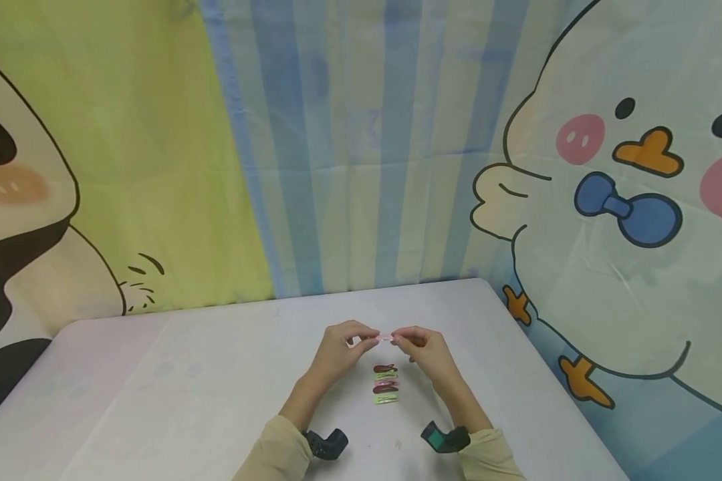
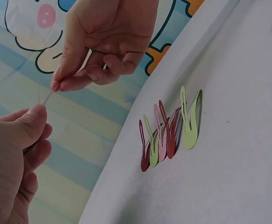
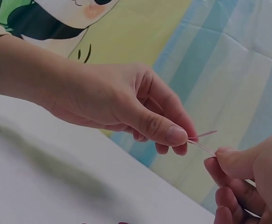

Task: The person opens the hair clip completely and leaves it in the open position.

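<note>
Between my two hands is a thin pink snap hair clip (image 3: 201,146), with its two parts spread apart. My left hand (image 1: 340,350) pinches one end between thumb and forefinger. The other end is in the thumb-and-finger pinch of my right hand (image 1: 428,354). Both hands are raised above the white table, and the fingertips cover the clip's ends. Nearer to me lies a row of several hair clips in dark red, green and pink; in the left wrist view a light green clip (image 2: 190,133) and a pink clip (image 2: 162,151) stand out, their parts sprung open.
The white table (image 1: 174,394) reaches back to a curtain (image 1: 361,167) with blue stripes and cartoon animals. Dark wrist-worn devices sit on both wrists, the left device (image 1: 327,445) and the right device (image 1: 447,439), beside the beige sleeves.
</note>
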Tool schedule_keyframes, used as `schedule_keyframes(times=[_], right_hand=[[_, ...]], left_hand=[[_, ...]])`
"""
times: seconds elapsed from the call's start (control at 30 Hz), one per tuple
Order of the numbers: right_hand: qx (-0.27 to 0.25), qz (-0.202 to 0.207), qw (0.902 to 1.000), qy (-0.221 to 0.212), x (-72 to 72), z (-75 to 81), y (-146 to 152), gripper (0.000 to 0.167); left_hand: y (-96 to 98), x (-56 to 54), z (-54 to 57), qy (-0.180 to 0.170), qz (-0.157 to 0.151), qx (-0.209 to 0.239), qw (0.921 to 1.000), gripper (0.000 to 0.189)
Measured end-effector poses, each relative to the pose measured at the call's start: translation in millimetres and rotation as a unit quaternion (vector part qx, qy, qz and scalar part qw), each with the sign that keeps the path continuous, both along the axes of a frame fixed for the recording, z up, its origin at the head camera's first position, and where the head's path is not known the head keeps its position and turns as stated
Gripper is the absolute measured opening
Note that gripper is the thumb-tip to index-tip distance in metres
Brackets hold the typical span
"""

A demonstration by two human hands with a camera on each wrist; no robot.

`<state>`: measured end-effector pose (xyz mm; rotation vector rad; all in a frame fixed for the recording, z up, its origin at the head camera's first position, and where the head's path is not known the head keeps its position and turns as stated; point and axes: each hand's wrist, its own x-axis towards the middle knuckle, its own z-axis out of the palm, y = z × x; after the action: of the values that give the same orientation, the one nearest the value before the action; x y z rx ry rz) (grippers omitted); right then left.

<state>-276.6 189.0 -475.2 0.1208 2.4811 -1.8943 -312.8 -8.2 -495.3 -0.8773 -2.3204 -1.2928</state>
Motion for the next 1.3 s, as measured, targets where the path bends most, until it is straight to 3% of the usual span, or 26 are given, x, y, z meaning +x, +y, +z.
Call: schedule_keyframes(times=[0.13,0.37,0.7,1.3], right_hand=[[0.007,-0.001,1.0,-0.004,-0.9,-2.4,0,0.021],[0.023,-0.006,0.9997,-0.009,-3.2,-6.9,0,0.026],[0.056,-0.016,0.9982,-0.012,-2.6,-10.9,-1,0.016],[0.112,-0.02,0.9931,0.028,-4.4,-22.2,-2,0.01]], left_hand=[[0.3,-0.9,-3.1,0.007,0.001,-0.003,1.0,0.014],[1.2,-3.6,-9.2,-0.011,0.008,-0.022,0.9997,0.015],[4.7,-2.7,-15.5,-0.033,0.016,-0.041,0.9985,0.014],[5.0,-2.0,-29.1,-0.023,0.036,-0.063,0.9971,0.017]])
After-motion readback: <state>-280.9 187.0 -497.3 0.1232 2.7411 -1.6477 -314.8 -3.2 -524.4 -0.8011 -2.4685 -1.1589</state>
